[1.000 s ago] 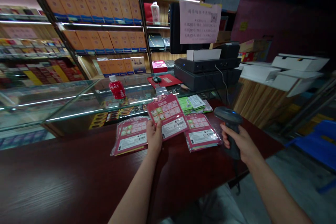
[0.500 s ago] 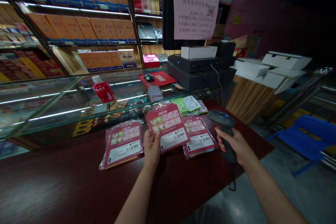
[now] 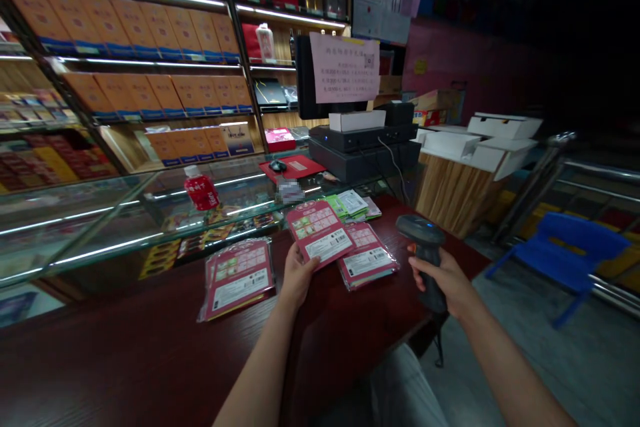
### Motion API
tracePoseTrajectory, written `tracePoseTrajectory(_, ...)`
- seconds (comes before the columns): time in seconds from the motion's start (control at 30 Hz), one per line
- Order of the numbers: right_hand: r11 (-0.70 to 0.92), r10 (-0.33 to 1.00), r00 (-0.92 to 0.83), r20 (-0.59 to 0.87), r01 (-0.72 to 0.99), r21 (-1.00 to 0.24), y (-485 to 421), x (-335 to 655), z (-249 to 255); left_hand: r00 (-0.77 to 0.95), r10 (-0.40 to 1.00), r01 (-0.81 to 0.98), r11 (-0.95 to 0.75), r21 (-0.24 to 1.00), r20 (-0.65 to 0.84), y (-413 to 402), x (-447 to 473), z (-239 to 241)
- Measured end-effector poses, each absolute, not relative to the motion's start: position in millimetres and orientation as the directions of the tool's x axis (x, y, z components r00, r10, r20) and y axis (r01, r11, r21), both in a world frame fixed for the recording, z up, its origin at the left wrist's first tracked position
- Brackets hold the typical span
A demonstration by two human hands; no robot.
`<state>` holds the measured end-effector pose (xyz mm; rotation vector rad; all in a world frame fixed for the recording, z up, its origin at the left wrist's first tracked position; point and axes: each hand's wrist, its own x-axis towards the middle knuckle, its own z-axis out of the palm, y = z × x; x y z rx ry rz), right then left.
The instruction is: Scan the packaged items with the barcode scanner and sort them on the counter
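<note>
counter: I took the dark red counter (image 3: 125,347) as my reference; it filled the lower frame.
glass case: the glass case (image 3: 100,227) stood along the counter's far edge, with a red bottle (image 3: 201,190) on top.
stacks: the left stack (image 3: 237,277) and right stack (image 3: 367,260) lay flat on the counter, well apart.
packet: the pink packet (image 3: 320,233) was above the counter's middle, overlapping the right stack's edge.
change: over the last second it had dropped from near upright to flatter, label side up.
left hand: the left hand (image 3: 299,273) was clamped on the packet's near corner.
scanner: the scanner (image 3: 425,240) was at the counter's right end and had barely moved.
right hand: the right hand (image 3: 443,277) was wrapped tight round the scanner's handle.
meaning: I judged the label was being offered to the scanner head, with the packet not yet released.
</note>
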<state>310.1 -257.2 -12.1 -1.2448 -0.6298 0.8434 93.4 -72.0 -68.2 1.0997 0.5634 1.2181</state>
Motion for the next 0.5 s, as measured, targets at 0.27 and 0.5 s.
tracePoseTrajectory(0.27,0.131,0.845,0.534,-0.013,-0.231,-0.964,-269.9,302.0,-11.7,0.208,0.961,-0.501,-0.054,0.864,0.181,-68.8,117.2,-66.4)
tracePoseTrajectory(0.5,0.135,0.872,0.486,0.060,-0.123,-0.983,-270.3,292.8,-25.1,0.154,0.978,-0.581,-0.028,0.813,0.143,-64.6,151.4,-73.0)
